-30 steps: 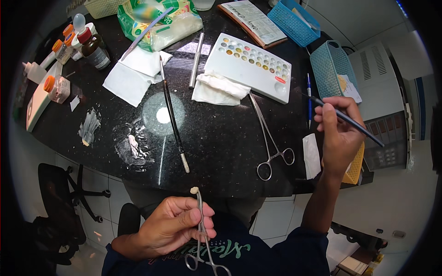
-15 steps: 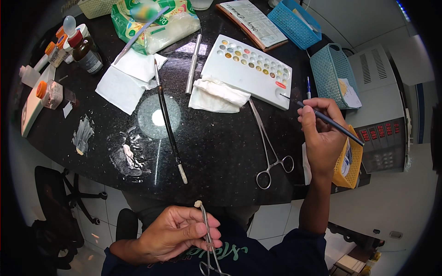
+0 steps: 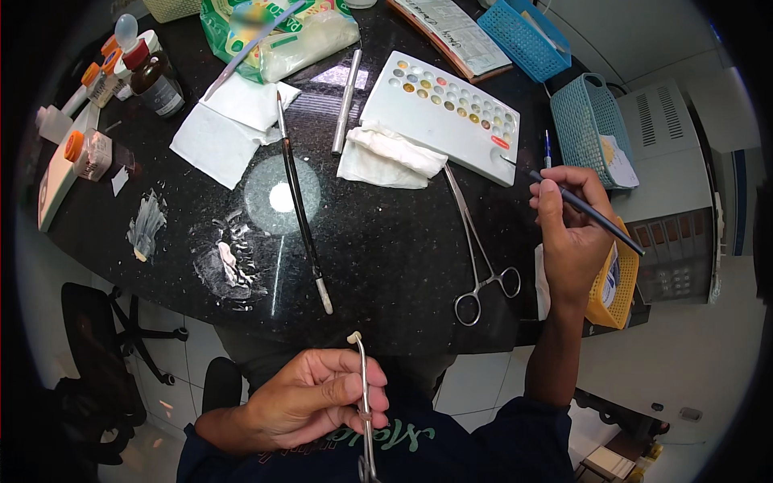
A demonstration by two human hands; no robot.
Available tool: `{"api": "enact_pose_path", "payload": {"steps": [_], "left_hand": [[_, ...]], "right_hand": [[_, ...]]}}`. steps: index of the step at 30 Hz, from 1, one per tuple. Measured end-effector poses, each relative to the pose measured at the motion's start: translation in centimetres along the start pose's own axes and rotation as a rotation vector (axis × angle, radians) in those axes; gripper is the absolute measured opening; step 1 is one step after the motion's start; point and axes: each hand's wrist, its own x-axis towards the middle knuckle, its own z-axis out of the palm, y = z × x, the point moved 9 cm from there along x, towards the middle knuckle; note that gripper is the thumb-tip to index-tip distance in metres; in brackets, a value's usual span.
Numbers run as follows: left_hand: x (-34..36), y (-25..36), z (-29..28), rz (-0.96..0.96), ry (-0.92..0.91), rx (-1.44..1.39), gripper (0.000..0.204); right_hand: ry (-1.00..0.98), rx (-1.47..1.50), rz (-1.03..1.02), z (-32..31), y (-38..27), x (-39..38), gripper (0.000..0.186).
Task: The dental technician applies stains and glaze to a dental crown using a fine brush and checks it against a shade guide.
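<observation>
My left hand [image 3: 310, 398], low in front of my chest, is closed round curved locking forceps [image 3: 365, 378]. Their bent tip grips a tiny cream-coloured piece that looks like a dental crown [image 3: 353, 339]. Out to the right, my right hand [image 3: 573, 233] pinches a fine brush with a dark blue handle [image 3: 594, 212] like a pen. The brush's thin tip is at the round well in the near right corner of a white palette [image 3: 411, 117], whose small wells hold several colours. A folded white tissue [image 3: 390, 161] lies against the palette's near left side.
Another pair of locking forceps [image 3: 475, 241] and a long black brush [image 3: 296, 193] lie on the black worktop. White residue [image 3: 229, 262] marks its left part. Bottles [image 3: 157, 88] stand at the far left; baskets [image 3: 592, 129] and an oven-like unit [image 3: 676, 249] line the right.
The forceps in my left hand have turned, so the small crown shows from another side, slightly farther up. My right hand keeps its grip near the palette. The whole view has shifted slightly.
</observation>
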Motion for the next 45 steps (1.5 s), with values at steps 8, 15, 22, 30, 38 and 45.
{"api": "enact_pose_path", "payload": {"steps": [8, 15, 22, 30, 38, 45], "left_hand": [[0.5, -0.2, 1.3, -0.064, -0.046, -0.057, 0.027], [0.6, -0.2, 1.0, -0.038, -0.008, -0.036, 0.028], [0.9, -0.5, 0.8, 0.000, -0.121, -0.026, 0.027], [0.3, 1.1, 0.4, 0.179, 0.107, 0.469, 0.019], [0.1, 1.7, -0.2, 0.259, 0.224, 0.500, 0.020], [0.2, 1.7, -0.4, 0.262, 0.238, 0.549, 0.018]], "right_hand": [[0.200, 0.095, -0.096, -2.9, -3.2, -2.1, 0.014], [-0.123, 0.436, -0.213, 2.3, -6.1, -9.2, 0.030], [-0.333, 0.555, -0.399, 4.5, -7.5, -10.9, 0.023], [-0.359, 0.542, -0.391, 4.0, -7.5, -10.9, 0.023], [-0.388, 0.431, -0.355, 4.9, -8.4, -11.5, 0.022], [-0.404, 0.360, -0.373, 5.6, -8.8, -11.5, 0.026]]}}
